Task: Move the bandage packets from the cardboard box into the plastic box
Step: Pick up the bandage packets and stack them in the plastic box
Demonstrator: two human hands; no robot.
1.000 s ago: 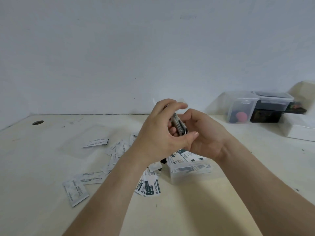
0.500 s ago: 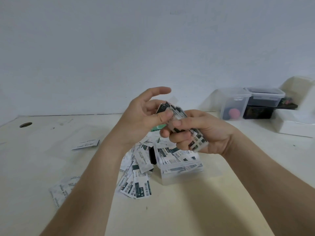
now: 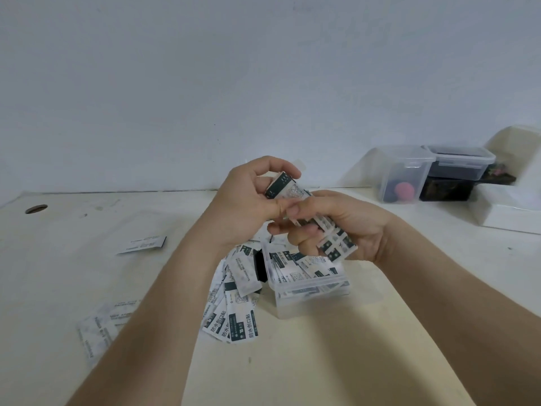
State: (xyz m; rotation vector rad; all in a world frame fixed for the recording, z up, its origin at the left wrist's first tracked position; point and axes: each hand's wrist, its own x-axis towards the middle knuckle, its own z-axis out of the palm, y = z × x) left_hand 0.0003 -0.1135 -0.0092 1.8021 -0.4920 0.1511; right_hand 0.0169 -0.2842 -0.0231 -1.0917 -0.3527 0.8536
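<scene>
Plastic box (image 3: pixel 310 284): clear, no lid on it, standing on the bench just below both hands. White packets with dark green print lie inside, up to about the rim.
Stack of bandage packets (image 3: pixel 336 244): held in the air above the plastic box, tilted, its upper end toward the wall and its lower end toward the right wrist.
Left hand (image 3: pixel 248 200): grip narrow, forefinger hooked over the stack's upper end, thumb against the near side.
Right hand (image 3: pixel 351 227): grip wrapped round the stack's lower half, thumb on top, fingers curled beneath. Packet edges fan out past the fingers.
Loose bandage packets (image 3: pixel 234 306): a heap on the bench against the left side of the plastic box, partly under the left forearm.
Single packet (image 3: pixel 143 244): alone, well left of the heap.
Pale packets (image 3: pixel 96 326): a few beside the left forearm, blurred.
Dark object (image 3: pixel 259 265): between heap and box; cannot tell what it is.
Bench (image 3: pixel 322 361): cream, scuffed, with a round hole (image 3: pixel 36 208) at far left.
Lidded container (image 3: pixel 401 168): back right, clear, with a red round item (image 3: pixel 402 190) inside.
Second lidded container (image 3: pixel 462 164): touching the first, set on a dark box (image 3: pixel 445 190).
White box (image 3: pixel 515 212): at the right edge, beside the containers.
</scene>
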